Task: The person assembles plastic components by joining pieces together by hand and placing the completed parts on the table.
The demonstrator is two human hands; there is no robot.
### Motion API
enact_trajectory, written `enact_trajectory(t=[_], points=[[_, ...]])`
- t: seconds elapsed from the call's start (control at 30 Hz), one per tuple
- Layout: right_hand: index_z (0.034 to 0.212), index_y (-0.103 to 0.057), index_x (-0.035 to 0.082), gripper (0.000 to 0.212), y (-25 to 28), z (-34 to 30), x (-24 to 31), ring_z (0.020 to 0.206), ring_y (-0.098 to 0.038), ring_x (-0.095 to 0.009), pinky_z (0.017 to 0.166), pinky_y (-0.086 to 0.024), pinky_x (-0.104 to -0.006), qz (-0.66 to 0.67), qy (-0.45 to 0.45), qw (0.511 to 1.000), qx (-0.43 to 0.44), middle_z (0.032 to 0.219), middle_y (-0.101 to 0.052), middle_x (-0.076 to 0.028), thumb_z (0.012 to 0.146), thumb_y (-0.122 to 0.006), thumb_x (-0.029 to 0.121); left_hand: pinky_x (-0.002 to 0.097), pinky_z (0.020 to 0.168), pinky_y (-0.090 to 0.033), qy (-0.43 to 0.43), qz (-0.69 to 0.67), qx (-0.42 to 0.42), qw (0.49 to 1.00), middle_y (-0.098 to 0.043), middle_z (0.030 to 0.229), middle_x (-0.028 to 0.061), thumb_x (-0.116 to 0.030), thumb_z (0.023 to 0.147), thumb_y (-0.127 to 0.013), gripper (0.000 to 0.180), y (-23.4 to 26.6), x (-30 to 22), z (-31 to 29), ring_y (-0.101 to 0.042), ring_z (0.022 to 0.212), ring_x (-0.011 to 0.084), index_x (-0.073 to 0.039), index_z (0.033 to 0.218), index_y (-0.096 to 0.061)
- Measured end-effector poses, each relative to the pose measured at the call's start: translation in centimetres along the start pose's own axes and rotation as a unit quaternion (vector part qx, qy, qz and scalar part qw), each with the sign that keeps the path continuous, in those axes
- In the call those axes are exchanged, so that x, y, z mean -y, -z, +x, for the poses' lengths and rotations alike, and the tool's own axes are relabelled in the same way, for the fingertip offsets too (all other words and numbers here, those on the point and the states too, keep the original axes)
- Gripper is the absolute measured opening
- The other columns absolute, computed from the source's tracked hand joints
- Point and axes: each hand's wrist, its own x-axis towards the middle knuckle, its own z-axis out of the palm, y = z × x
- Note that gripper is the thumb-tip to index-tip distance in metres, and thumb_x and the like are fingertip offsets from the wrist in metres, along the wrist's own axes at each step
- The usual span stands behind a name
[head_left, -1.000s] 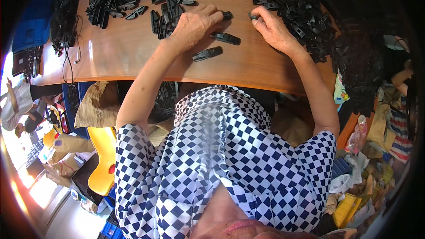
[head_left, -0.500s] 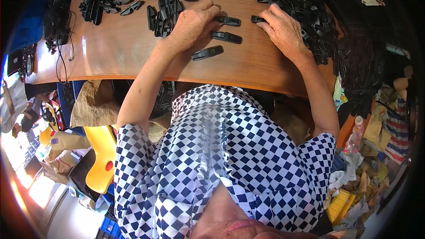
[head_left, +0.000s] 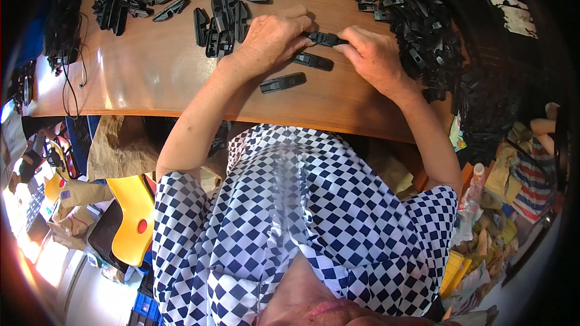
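Left hand (head_left: 275,36): fingers curled, thumb and fingertips pinching the left end of the held part.
Right hand (head_left: 374,57): thumb and forefinger pinched the right end, the other fingers folded in.
Held part (head_left: 325,38): black, it bridged the gap between the hands over the bench (head_left: 145,66); whether it was one piece or two meeting end to end could not be told.
Upper loose part (head_left: 315,61): lay on the bench just below the held part, near the left hand.
Lower loose part (head_left: 283,83): lay further toward the person, apart from the upper one.
Cluster (head_left: 222,21): black parts crowded together, just left of the left hand.
Right heap (head_left: 405,18): many black parts, stretching along the bench beyond the right hand.
Left heap (head_left: 115,0): more black parts at the far left.
Cables (head_left: 63,30): black, bunched at the bench's left end.
Bag (head_left: 115,151): brown, below the front edge.
Chair (head_left: 132,223): yellow, left of the person.
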Motion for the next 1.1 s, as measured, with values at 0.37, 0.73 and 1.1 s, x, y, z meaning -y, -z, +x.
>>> enact_trajectory(t=[0.37,0.73,1.1], points=[[0.107,-0.062,0.005,0.024,2.8,3.8,-1.1,0.1,-0.062,-0.027,0.082,-0.055,-0.0398,-0.246,0.101,0.964,-0.002,0.106,-0.057,-0.008,0.083,-0.067,0.006,0.0401,0.08,-0.055,-0.011,0.145,-0.105,0.984,-0.061,0.106,0.007,-0.017,0.087,-0.069,0.029,2.2,2.2,-1.5,-0.063,0.099,0.0305,-0.01,0.114,-0.064],[0.108,-0.061,0.005,0.024,0.7,3.6,-3.9,0.093,-0.063,-0.034,0.08,-0.055,-0.042,0.031,0.014,0.991,-0.131,0.105,-0.061,-0.012,0.085,-0.067,0.003,0.0372,0.083,-0.054,0.063,0.162,-0.067,0.982,-0.066,0.104,0.0096,-0.012,0.091,-0.067,0.025,3.5,4.8,2.8,-0.065,0.094,0.0275,-0.007,0.115,-0.06],[0.105,-0.061,0.0,0.018,1.0,1.3,-1.5,0.104,-0.061,-0.041,0.088,-0.052,-0.0475,-0.085,-0.09,0.992,-0.005,0.11,-0.058,-0.019,0.092,-0.065,0.011,0.0293,0.077,-0.054,0.166,-0.395,-0.105,0.898,-0.068,0.097,0.0067,-0.01,0.096,-0.066,0.023,-3.6,6.2,6.9,-0.064,0.088,0.0143,-0.001,0.116,-0.062]])
